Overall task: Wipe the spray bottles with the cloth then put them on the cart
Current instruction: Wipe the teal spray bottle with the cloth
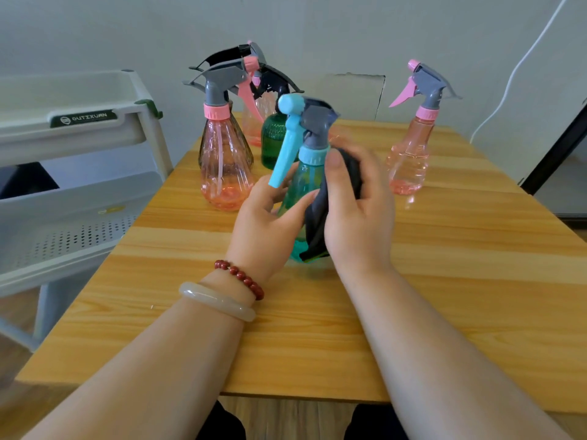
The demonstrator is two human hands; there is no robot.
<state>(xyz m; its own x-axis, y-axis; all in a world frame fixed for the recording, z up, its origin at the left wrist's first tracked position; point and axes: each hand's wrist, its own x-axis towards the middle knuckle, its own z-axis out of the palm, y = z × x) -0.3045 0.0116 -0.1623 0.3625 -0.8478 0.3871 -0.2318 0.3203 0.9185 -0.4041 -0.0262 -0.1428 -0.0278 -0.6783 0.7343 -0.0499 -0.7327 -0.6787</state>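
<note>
On the table (444,281), with the cart (63,201) at my left and the other bottles (224,166) behind, the teal bottle (301,182) sits tilted in both my hands. My left hand (266,223) curls round its belly, and my right hand (359,211) wraps the cloth (314,217) against its side, thumb near the collar. I'd best grip firmly left and turn the bottle under the cloth, neck to base.

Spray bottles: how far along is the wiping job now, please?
No bottle shows on the cart, so none looks finished. The left hand holds the teal bottle; the right hand presses the cloth on it. The pink bottles and green bottle wait on the table.
</note>
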